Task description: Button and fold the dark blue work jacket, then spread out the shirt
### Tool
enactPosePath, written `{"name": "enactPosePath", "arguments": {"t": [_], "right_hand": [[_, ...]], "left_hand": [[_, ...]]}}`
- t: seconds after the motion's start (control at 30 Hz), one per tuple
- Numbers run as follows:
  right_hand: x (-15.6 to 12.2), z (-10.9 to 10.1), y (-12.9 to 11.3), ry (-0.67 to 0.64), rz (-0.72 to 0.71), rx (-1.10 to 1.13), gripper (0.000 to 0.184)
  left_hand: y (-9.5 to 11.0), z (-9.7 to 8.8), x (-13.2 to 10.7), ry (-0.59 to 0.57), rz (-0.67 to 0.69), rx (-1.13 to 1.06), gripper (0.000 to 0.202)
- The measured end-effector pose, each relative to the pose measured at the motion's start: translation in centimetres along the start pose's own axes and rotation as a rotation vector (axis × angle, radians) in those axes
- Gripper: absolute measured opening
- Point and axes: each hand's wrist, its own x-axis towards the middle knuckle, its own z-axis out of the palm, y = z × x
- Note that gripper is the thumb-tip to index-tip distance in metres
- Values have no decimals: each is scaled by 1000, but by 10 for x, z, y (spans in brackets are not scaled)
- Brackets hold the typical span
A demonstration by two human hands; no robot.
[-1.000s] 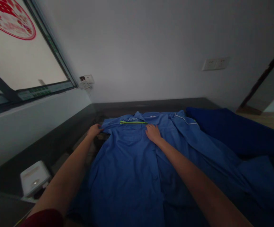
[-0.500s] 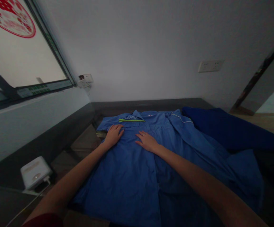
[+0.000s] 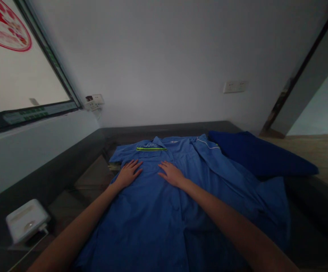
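A blue work shirt [image 3: 158,211] with a yellow-green reflective stripe [image 3: 151,149] on its chest lies spread flat on a dark surface, collar away from me. My left hand [image 3: 127,173] lies flat on the shirt's left chest, fingers stretched out. My right hand [image 3: 171,174] rests palm down near the shirt's middle, fingers spread. Neither hand holds anything.
A darker blue garment [image 3: 254,153] lies to the right of the shirt. A white box-like device [image 3: 26,224] with a cable sits at the near left. A dark ledge [image 3: 50,177] runs under the window on the left; wall sockets [image 3: 234,86] are behind.
My left hand left the shirt's left edge and came onto the chest. Both hands have slid down the shirt toward me, lying flat.
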Motion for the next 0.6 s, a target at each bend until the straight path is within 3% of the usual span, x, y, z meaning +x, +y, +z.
{"name": "enactPosePath", "arguments": {"t": [0.17, 0.3, 0.47, 0.6], "right_hand": [[-20, -45, -4, 70, -19, 114, 33], [-77, -94, 12, 183, 42, 42, 28], [-200, -140, 65, 470, 506, -451, 40], [-283, -140, 104, 527, 872, -794, 66]], "left_hand": [[10, -11, -4, 129, 98, 68, 44], [16, -18, -7, 162, 161, 72, 38], [12, -15, -5, 115, 163, 20, 39], [11, -12, -3, 107, 175, 4, 38]]}}
